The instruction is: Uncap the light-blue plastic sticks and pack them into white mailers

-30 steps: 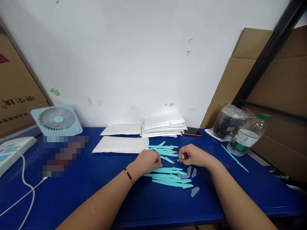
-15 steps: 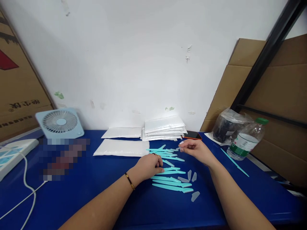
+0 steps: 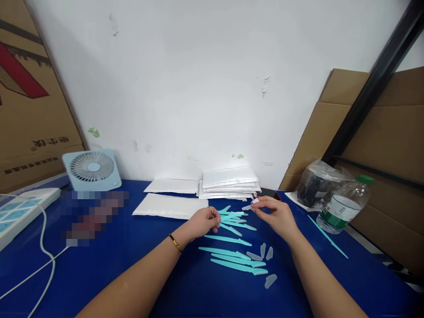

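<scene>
Several slim teal plastic razors lie scattered on the blue table. My left hand pinches the handle end of one teal razor in the far pile. My right hand holds a small translucent cap between thumb and fingertips, close to that razor's tip. A few loose translucent caps rest near the front razors, and another cap lies nearer the front edge.
White padded mailers are stacked by the wall, with two flat mailers to their left. A small fan, a white device with cable, a phone, a plastic bag, a water bottle and a stray razor ring the work area.
My left hand has lifted away from the front razors to the far pile and taken one. My right hand rose with the cap and stays near the razor's tip.
</scene>
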`<state>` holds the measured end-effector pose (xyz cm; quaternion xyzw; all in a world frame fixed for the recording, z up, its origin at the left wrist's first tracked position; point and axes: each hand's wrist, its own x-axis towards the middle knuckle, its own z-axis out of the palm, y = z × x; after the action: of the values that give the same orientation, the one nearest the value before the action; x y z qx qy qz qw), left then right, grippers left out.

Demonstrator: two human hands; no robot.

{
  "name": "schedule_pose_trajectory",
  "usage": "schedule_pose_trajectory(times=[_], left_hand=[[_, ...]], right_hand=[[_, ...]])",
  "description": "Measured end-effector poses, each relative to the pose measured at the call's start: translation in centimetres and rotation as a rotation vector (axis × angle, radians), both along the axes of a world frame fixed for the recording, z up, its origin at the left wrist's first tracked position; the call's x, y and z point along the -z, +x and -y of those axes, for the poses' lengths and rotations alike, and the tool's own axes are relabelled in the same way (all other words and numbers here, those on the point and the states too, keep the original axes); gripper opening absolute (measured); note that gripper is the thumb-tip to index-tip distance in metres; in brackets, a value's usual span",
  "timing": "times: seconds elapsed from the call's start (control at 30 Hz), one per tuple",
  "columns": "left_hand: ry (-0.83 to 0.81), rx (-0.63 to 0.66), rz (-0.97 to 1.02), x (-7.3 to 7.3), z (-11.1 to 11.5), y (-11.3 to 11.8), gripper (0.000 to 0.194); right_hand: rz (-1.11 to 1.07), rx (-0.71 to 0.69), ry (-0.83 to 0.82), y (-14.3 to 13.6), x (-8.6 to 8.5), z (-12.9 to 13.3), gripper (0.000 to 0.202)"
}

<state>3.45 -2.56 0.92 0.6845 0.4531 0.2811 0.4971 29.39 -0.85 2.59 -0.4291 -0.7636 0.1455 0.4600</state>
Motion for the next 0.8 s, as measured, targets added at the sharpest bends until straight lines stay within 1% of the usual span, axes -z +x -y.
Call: schedule_pose_trajectory(times=[0.07, 0.2, 0.33, 0.5, 0.57, 0.6, 0.67, 0.73, 0.8], left_hand=[[-0.06, -0.007, 0.053, -0.3, 0.0, -0.2, 0.022], [-0.156, 0.004, 0.106, -0.5, -0.1, -0.4, 0.022], [-0.212, 0.032, 0.146, -0.7, -0.1, -0.4, 0.02], [-0.242, 0.088, 0.161, -0.9, 0.1, -0.1, 0.019], [-0.178, 0.081, 0.121, -0.7, 0.1, 0.0, 0.019], [-0.11, 0.051, 0.075, -0.5, 0.0, 0.1, 0.019], [0.096, -0.05, -0.092, -0.1, -0.2, 0.2, 0.017], [0.318, -0.137, -0.33, 0.3, -0.4, 0.3, 0.014], [0.466, -0.164, -0.537, 0.5, -0.5, 0.4, 0.014]], right_hand=[[0.036, 0.002, 0.095, -0.1, -0.4, 0.5, 0.014], [0.068, -0.001, 0.179, -0.1, -0.6, 1.0, 0.012], [0.074, -0.011, 0.165, -0.3, -0.4, 1.1, 0.012], [0.084, -0.113, 0.106, -1.4, -0.1, 1.3, 0.013], [0.098, -0.13, 0.066, -1.5, -0.2, 1.2, 0.014], [0.105, -0.123, 0.033, -1.4, -0.3, 1.2, 0.016], [0.139, -0.124, -0.066, -0.6, -0.8, 1.1, 0.018], [0.23, -0.203, -0.202, 0.5, -1.3, 0.9, 0.018], [0.375, -0.341, -0.354, 1.5, -1.7, 0.9, 0.017]])
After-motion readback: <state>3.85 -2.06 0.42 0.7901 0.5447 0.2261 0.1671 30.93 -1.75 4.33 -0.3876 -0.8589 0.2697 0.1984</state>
